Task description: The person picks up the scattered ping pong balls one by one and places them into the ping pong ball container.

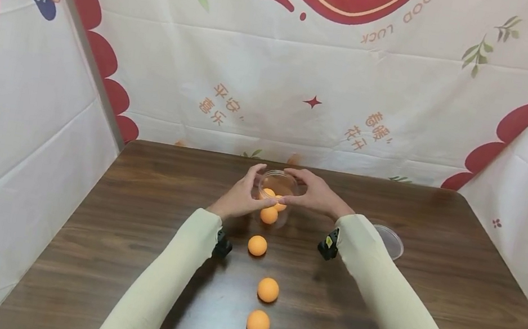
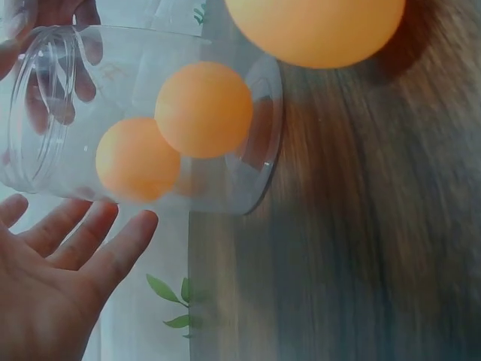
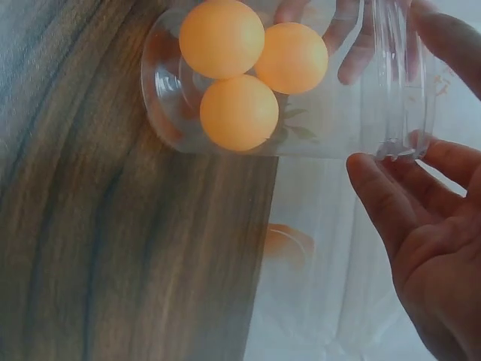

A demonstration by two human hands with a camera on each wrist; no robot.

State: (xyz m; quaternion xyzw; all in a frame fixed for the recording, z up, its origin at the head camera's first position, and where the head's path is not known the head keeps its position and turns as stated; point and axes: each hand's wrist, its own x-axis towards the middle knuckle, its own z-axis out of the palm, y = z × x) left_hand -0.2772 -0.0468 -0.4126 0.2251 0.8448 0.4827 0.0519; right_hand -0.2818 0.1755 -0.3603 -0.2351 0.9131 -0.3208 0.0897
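Note:
A clear plastic jar (image 1: pixel 279 180) stands upright near the far edge of the table, orange ping-pong balls (image 3: pixel 239 113) lying at its bottom. Three balls show through its wall in the right wrist view. From the left, my left hand (image 1: pixel 241 196) holds the jar near its rim, thumb in front and fingers behind. My right hand (image 1: pixel 317 194) holds the same upper part from the right, its fingertips (image 3: pixel 364 167) at the threaded neck. Closer to me, three loose orange balls lie on the wood: one near ball (image 1: pixel 257 246), a second ball (image 1: pixel 268 290) and a third (image 1: pixel 258 324).
A clear round lid (image 1: pixel 390 242) lies on the dark wooden table (image 1: pixel 127 258), partly behind my right sleeve (image 1: pixel 381 273). Printed white cloth (image 1: pixel 275 86) hangs just past the table's far edge and along both sides.

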